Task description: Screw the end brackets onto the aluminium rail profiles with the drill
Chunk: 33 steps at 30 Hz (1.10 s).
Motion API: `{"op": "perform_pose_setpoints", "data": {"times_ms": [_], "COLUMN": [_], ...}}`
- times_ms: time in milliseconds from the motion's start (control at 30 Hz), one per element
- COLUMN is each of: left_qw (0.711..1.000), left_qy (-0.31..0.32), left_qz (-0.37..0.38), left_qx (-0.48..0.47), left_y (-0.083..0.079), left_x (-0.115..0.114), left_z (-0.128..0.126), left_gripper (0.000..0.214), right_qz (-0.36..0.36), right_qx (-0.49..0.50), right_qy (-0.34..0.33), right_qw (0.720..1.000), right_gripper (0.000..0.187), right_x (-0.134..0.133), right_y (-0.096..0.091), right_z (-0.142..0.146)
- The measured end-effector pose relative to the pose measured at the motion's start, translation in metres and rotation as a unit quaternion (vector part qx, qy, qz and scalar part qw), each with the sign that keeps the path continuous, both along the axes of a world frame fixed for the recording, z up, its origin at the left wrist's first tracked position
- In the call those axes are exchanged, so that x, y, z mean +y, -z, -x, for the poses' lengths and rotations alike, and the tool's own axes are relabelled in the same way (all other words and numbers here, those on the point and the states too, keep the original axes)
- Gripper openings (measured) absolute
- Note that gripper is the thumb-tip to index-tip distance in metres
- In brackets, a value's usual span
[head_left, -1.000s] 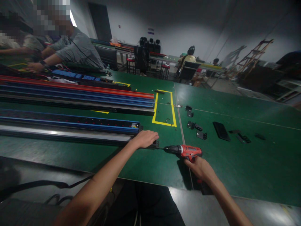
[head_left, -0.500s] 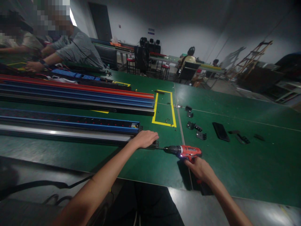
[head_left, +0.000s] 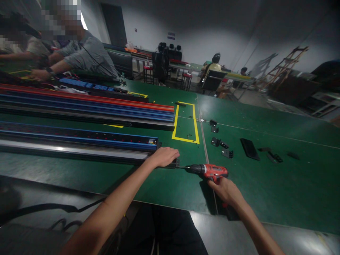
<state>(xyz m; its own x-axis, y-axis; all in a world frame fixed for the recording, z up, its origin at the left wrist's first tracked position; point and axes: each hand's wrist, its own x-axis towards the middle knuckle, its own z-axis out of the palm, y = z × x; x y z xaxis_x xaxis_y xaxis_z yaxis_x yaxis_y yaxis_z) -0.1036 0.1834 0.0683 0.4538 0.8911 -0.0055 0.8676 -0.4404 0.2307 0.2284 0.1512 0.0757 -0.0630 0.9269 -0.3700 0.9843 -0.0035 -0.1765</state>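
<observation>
Far left, across the green desk (head_left: 265,198): two co-workers leaning in, one co-worker's hand (head_left: 39,74) resting by a stack of long red, blue and black rails (head_left: 106,106) laid lengthwise. Nearer the camera, a long blue-and-silver power strip rail (head_left: 79,141), running from the left edge to mid-frame, parallel to the stack and apart from it. At its right end, the left hand (head_left: 164,157), laid palm down with fingers loosely bent over the rail's tip, pressing rather than gripping, and touching a black end cap (head_left: 174,163) just under the fingertips. Behind the hand, a yellow tape rectangle (head_left: 175,120) marked on the desk top, beside the stack's end. Just right of the end cap, a red cordless drill (head_left: 212,171), held level above the desk near its front edge, bit pointing left and meeting the cap. Below the drill body, the right hand (head_left: 225,189), wrapped tight round the grip, most of the handle hidden by the fingers. Farther right and back, well apart from both hands: a loose scatter of small black brackets (head_left: 222,148), then a flat black slab (head_left: 249,148) lying on the desk, its kind too dark to tell.
</observation>
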Motion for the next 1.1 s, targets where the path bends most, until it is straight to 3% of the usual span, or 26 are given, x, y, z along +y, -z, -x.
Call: {"op": "perform_pose_setpoints", "data": {"times_ms": [1100], "left_qw": [1.000], "left_qy": [-0.003], "left_qz": [0.003], "left_qx": [-0.010], "left_y": [0.0020], "left_x": [0.0005], "left_z": [0.0006], "left_gripper": [0.043], "right_qz": [0.002], "right_qx": [-0.002], "right_qy": [-0.017], "right_qw": [1.000], "right_gripper": [0.040], "right_x": [-0.0004], "right_y": [-0.0037], "right_z": [0.0025]}}
